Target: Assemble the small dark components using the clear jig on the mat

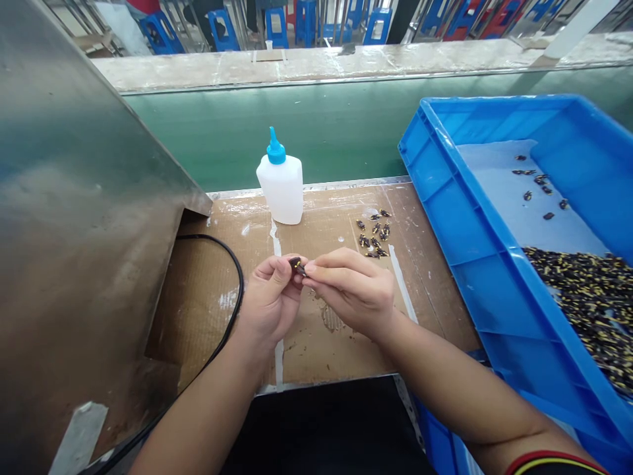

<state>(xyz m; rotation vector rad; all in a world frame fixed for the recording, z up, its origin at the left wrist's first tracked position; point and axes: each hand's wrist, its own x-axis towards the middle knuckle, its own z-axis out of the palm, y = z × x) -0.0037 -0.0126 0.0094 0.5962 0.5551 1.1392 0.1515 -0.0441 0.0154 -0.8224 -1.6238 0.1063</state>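
Over the middle of the cardboard-covered table, my left hand (274,297) is closed, pinching a small dark part with yellow bits (296,262) between thumb and fingers. Against it from the right comes my right hand (353,287), its fingertips pressed together on the same part's near end. Whether the right fingers hold a second piece is hidden. Several similar small black-and-yellow parts (376,231) lie loosely on the table beyond my right hand. A white squeeze bottle (284,188) with a blue nozzle cap stands upright behind my hands.
On the right a large blue crate (459,218) holds a heap of small black-and-yellow parts (583,297) and a white sheet (494,198). A metal housing (89,218) rises at left, with a black cable (237,277) beside it. A green conveyor belt (346,125) runs behind the table.
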